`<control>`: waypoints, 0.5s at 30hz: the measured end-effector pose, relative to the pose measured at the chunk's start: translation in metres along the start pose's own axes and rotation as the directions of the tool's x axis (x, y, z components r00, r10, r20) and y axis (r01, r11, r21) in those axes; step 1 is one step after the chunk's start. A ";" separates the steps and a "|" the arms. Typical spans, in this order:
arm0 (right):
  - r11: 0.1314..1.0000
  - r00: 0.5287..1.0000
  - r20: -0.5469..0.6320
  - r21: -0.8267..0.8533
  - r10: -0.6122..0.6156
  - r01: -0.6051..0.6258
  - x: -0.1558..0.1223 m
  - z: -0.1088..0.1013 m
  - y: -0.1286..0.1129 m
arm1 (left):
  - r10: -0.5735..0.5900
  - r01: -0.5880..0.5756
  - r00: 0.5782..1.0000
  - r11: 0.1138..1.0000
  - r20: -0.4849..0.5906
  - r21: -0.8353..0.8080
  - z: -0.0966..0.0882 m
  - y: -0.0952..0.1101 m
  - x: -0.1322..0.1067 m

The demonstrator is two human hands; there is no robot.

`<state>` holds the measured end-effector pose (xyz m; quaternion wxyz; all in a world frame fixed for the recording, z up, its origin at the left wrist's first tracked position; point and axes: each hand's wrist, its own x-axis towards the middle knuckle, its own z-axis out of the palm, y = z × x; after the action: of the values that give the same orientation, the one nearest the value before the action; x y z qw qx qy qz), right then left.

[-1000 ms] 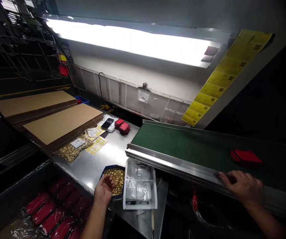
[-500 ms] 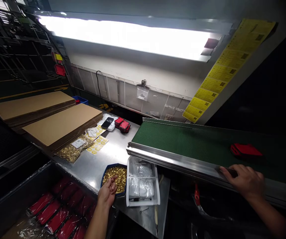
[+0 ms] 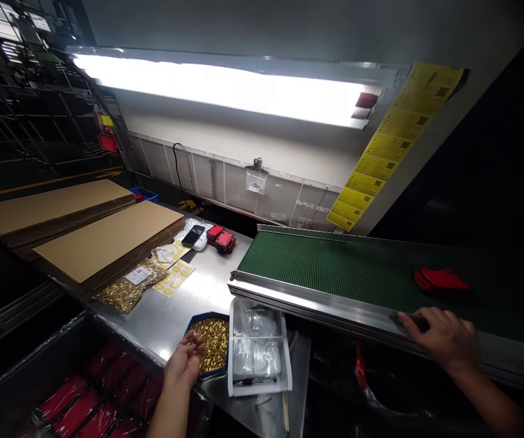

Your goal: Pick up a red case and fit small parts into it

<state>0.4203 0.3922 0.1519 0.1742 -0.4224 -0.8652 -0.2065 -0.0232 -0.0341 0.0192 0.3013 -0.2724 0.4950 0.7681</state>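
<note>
My left hand [image 3: 183, 363] hovers at the near edge of a blue tray [image 3: 193, 325] filled with small gold pieces [image 3: 211, 342], its fingers curled over them. Whether it holds any of them I cannot tell. My right hand [image 3: 444, 337] rests flat on the metal front rail [image 3: 317, 302] of the green conveyor belt [image 3: 335, 267], fingers spread on the rail. A red pouch [image 3: 439, 280] lies on the belt just beyond that hand.
A white tray of clear plastic bags [image 3: 257, 347] sits right of the gold pieces. On the steel table lie a bag of gold pieces [image 3: 125, 289], yellow sticker sheets [image 3: 173, 280], a phone [image 3: 193, 235], red pouches [image 3: 220, 238] and cardboard stacks [image 3: 107, 237]. A bin of wrapped red items [image 3: 89, 395] sits below.
My left hand has shifted slightly left along the blue tray's edge. The right hand stays on the rail. The view has moved a little.
</note>
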 end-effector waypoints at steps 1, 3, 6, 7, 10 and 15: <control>1.000 1.000 -0.002 0.011 0.001 -0.001 0.000 0.000 0.000 | 0.020 -0.019 1.000 0.998 0.001 -0.062 0.002 0.007 -0.005; 1.000 1.000 -0.003 0.027 0.007 -0.007 0.000 0.000 -0.001 | 0.042 -0.039 0.999 0.988 0.016 -0.148 0.005 0.017 -0.015; 0.999 1.000 0.012 0.037 0.022 -0.022 0.000 0.000 -0.002 | 0.005 0.005 0.998 0.982 0.055 -0.188 0.011 0.024 -0.024; 0.999 1.000 0.016 0.035 0.026 -0.026 0.000 0.000 -0.002 | -0.006 0.017 0.998 0.981 0.055 -0.191 0.013 0.025 -0.026; 0.999 0.999 0.019 0.012 0.037 -0.038 0.000 0.000 -0.002 | 0.003 0.009 0.998 0.980 0.060 -0.199 0.015 0.024 -0.025; 1.000 1.000 0.013 0.016 0.025 -0.025 -0.001 0.004 0.001 | -0.048 0.053 0.997 0.996 0.062 -0.077 0.007 0.000 -0.015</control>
<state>0.4207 0.3942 0.1479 0.1745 -0.4332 -0.8626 -0.1947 -0.0139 -0.0308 0.0323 0.3243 -0.2735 0.4481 0.7869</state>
